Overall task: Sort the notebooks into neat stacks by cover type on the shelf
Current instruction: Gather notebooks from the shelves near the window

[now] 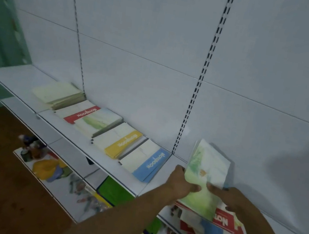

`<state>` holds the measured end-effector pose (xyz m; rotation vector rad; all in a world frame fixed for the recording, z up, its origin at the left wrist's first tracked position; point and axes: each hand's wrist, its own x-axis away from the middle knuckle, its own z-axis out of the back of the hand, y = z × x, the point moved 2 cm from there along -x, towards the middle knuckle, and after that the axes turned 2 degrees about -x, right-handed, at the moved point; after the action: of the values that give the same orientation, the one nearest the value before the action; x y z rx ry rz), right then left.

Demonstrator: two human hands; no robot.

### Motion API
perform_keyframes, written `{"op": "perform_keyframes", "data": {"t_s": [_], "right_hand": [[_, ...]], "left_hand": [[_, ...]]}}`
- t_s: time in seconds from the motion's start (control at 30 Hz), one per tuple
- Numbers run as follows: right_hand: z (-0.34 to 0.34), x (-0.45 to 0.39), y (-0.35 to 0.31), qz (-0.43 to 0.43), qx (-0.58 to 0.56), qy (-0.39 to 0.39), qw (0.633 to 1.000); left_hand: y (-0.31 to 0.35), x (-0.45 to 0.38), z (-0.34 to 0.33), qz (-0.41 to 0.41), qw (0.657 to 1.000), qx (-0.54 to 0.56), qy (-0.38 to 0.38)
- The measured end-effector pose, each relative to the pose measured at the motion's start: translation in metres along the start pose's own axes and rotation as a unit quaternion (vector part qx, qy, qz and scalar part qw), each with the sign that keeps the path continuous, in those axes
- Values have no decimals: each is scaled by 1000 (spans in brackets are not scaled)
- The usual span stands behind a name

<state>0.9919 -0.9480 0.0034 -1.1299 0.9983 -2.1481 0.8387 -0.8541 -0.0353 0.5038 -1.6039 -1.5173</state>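
While both hands [202,189] grip, green notebook [206,176] between

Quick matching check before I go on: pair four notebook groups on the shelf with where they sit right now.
Things:
1. blue-band stack
2. cream stack
3. green watercolour notebooks
4. unsorted pile

Places:
A. far left end of the shelf
B. held in left hand and right hand
C. under the hands, loose
D. right end of the sorted row

Pairs: 1-D, 2-A, 3-B, 4-C
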Motion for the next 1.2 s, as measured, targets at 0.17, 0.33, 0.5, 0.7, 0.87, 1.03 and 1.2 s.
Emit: {"op": "perform_keyframes", "data": {"t_s": [0.17, 0.33, 0.5, 0.7, 0.87, 1.03, 1.2], "right_hand": [[-81, -3, -76, 75, -84, -6, 994], [-232, 4, -146, 171, -39, -32, 984], [-393, 47, -196, 248, 56, -152, 955], [-538, 114, -228, 306, 80, -250, 915], [-608, 141, -242, 327, 64, -302, 893], [-662, 131, -262, 336, 84, -320, 882], [-714, 99, -296, 329, 100, -313, 885]], "left_hand": [[18, 22, 91, -30, 979, 188, 75], [-1, 74, 221, -65, 953, 182, 235], [-37, 151, 357, -64, 915, 176, 359], [-65, 236, 477, -56, 860, 183, 473], [-84, 273, 534, -42, 838, 166, 518], [-99, 267, 576, -41, 830, 129, 541], [-94, 243, 625, -65, 826, 129, 545]]}}
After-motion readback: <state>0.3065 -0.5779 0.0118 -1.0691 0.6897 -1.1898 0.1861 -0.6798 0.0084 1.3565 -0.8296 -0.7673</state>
